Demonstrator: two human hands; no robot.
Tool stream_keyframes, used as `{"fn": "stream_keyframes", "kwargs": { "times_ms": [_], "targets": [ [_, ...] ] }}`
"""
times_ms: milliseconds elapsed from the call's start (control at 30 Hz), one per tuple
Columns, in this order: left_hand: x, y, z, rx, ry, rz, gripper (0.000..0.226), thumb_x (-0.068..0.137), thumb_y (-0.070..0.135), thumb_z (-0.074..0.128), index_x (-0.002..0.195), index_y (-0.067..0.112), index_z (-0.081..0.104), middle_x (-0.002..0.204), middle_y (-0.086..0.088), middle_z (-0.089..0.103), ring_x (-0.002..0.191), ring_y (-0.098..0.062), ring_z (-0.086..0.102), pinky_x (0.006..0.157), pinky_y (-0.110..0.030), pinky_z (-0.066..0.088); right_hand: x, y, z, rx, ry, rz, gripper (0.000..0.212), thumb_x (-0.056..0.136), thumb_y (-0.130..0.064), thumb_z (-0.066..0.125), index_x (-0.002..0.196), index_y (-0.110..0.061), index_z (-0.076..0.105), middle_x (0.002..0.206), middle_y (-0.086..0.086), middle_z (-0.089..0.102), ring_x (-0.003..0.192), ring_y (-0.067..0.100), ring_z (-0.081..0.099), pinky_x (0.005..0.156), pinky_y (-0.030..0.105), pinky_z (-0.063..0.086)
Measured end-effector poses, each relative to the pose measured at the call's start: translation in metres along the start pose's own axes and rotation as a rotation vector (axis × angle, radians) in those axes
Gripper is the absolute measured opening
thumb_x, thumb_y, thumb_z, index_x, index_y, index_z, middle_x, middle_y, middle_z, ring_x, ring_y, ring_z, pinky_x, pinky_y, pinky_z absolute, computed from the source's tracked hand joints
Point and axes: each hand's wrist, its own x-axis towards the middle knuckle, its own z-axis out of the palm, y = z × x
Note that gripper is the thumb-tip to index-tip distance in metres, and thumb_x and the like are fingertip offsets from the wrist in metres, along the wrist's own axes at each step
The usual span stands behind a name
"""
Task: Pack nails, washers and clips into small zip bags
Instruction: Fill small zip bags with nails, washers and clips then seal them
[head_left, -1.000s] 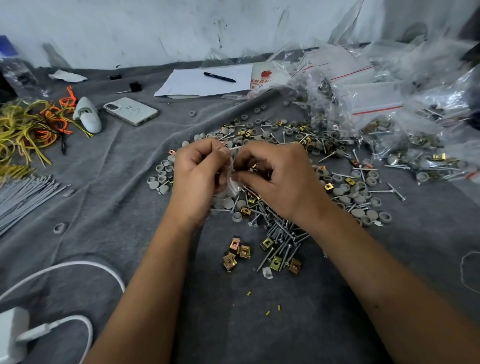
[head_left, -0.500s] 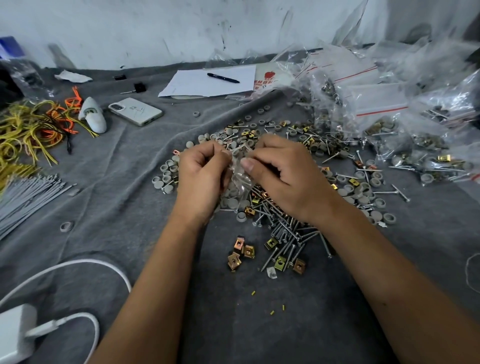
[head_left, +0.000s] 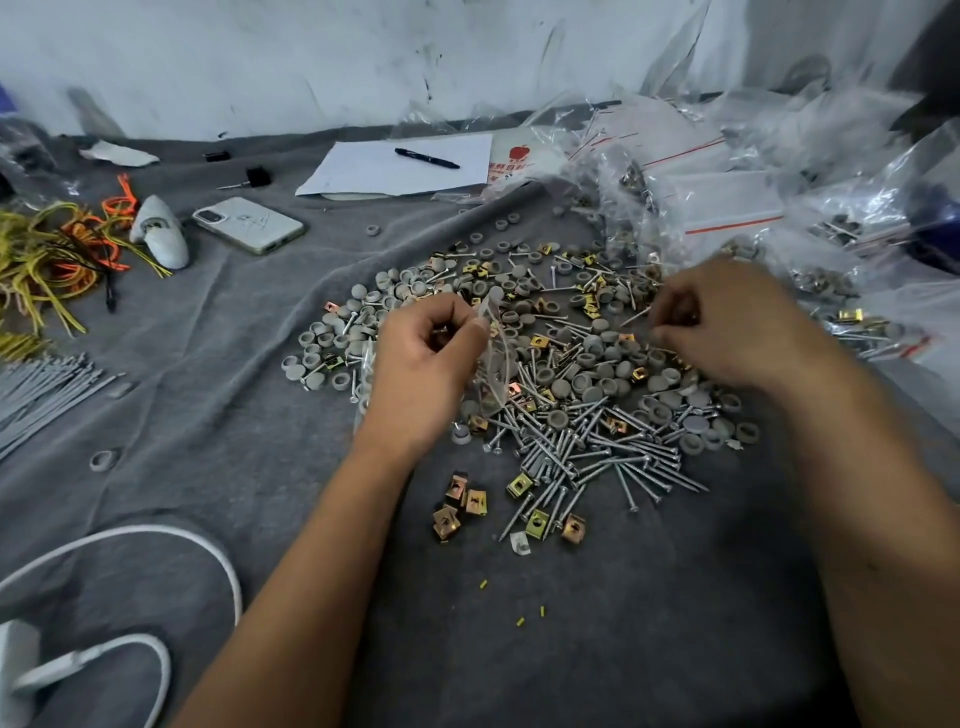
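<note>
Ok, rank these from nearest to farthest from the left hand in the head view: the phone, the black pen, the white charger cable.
From the left hand:
1. Phone, up and to its left on the grey cloth.
2. Black pen, straight beyond it, lying on the white paper; only slightly farther than the phone.
3. White charger cable, clearly farthest, at the near left corner.

Upper centre of the frame: a white plastic bag beside my sheet of paper bears a red apple emblem above a row of red characters, too blurred for me to read. The red stripes on my zip bags, upper right, carry no lettering. The phone back shows only scratches.
</note>
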Motion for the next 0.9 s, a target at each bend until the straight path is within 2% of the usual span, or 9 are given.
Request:
{"fn": "stream_keyframes", "kwargs": {
  "times_ms": [100, 167, 233, 400, 533, 633, 733, 833, 900],
  "targets": [
    [0.0, 0.0, 0.0, 0.021, 0.011, 0.015, 0.026, 0.094, 0.012, 0.059, 0.07, 0.004, 0.054, 0.054, -0.009, 0.049, 0.039, -0.011, 0.041, 0.043, -0.019, 0.031, -0.002, 0.008, -0.012, -0.08, -0.117, 0.117, 0.034, 0.08, -0.007, 0.083, 0.067, -0.032, 0.065, 0.07, -0.014, 0.063, 0.07, 0.006, 0.06, 0.076, 0.023, 0.043],
    [-0.001, 0.0, 0.001, 0.041, 0.021, 0.029, 0.026, 0.095, 0.009, 0.059, 0.069, 0.005, 0.055, 0.054, -0.009, 0.05, 0.038, -0.011, 0.043, 0.042, -0.02, 0.032, -0.002, 0.007, -0.012, -0.123, -0.141, 0.134, 0.034, 0.079, -0.008, 0.085, 0.066, -0.032, 0.065, 0.07, -0.011, 0.064, 0.077, 0.013, 0.063, 0.081, 0.026, 0.046],
    [-0.002, 0.0, 0.003, 0.076, 0.024, 0.05, 0.027, 0.096, 0.006, 0.06, 0.07, 0.007, 0.057, 0.054, -0.007, 0.052, 0.039, -0.011, 0.047, 0.042, -0.021, 0.034, -0.002, 0.003, -0.008, -0.152, -0.138, 0.127, 0.025, 0.079, -0.01, 0.084, 0.071, -0.029, 0.071, 0.079, -0.004, 0.07, 0.085, 0.019, 0.064, 0.086, 0.028, 0.048],
    [-0.003, 0.002, 0.008, 0.157, 0.017, 0.109, 0.026, 0.095, 0.008, 0.062, 0.069, 0.01, 0.059, 0.06, -0.021, 0.055, 0.05, -0.026, 0.048, 0.048, -0.033, 0.037, 0.0, -0.001, 0.001, -0.089, -0.06, 0.124, 0.021, 0.079, 0.001, 0.08, 0.086, -0.018, 0.08, 0.092, 0.006, 0.076, 0.081, 0.021, 0.067, 0.077, 0.025, 0.048],
    [-0.004, 0.001, 0.009, 0.19, 0.007, 0.123, 0.026, 0.096, 0.006, 0.062, 0.071, 0.003, 0.057, 0.064, -0.026, 0.054, 0.057, -0.041, 0.05, 0.051, -0.044, 0.042, 0.0, 0.002, 0.012, -0.023, -0.028, 0.103, 0.017, 0.089, -0.002, 0.071, 0.099, -0.014, 0.078, 0.104, 0.01, 0.074, 0.093, 0.025, 0.068, 0.088, 0.032, 0.055],
    [-0.004, -0.001, 0.009, 0.202, 0.014, 0.122, 0.025, 0.096, 0.011, 0.062, 0.072, 0.004, 0.058, 0.065, -0.026, 0.054, 0.057, -0.042, 0.05, 0.051, -0.046, 0.043, -0.002, -0.006, 0.016, 0.159, 0.097, -0.004, 0.012, 0.091, -0.007, 0.073, 0.097, -0.017, 0.075, 0.094, -0.001, 0.072, 0.083, 0.012, 0.065, 0.079, 0.026, 0.052],
    [-0.004, 0.0, 0.01, 0.206, 0.024, 0.117, 0.025, 0.094, 0.016, 0.062, 0.071, 0.006, 0.057, 0.064, -0.025, 0.053, 0.057, -0.041, 0.049, 0.052, -0.048, 0.043, -0.007, -0.032, 0.019, 0.446, 0.144, -0.154, 0.016, 0.085, -0.009, 0.081, 0.091, -0.022, 0.073, 0.081, -0.013, 0.069, 0.072, -0.001, 0.065, 0.067, 0.011, 0.05],
    [-0.004, 0.0, 0.011, 0.217, 0.038, 0.124, 0.024, 0.093, 0.016, 0.061, 0.071, 0.008, 0.057, 0.063, -0.022, 0.053, 0.057, -0.04, 0.05, 0.052, -0.049, 0.044, -0.015, -0.055, 0.03, 0.745, 0.117, -0.288, 0.017, 0.08, -0.007, 0.085, 0.092, -0.016, 0.077, 0.082, -0.005, 0.076, 0.076, 0.005, 0.073, 0.07, 0.019, 0.059],
    [-0.003, 0.001, 0.011, 0.214, 0.051, 0.116, 0.023, 0.093, 0.017, 0.061, 0.071, 0.011, 0.058, 0.061, -0.017, 0.054, 0.057, -0.039, 0.051, 0.053, -0.049, 0.045, -0.018, -0.06, 0.038, 0.843, 0.108, -0.328, 0.016, 0.081, -0.006, 0.085, 0.094, -0.012, 0.078, 0.082, -0.003, 0.077, 0.076, 0.011, 0.075, 0.068, 0.023, 0.06]
  ]
}}
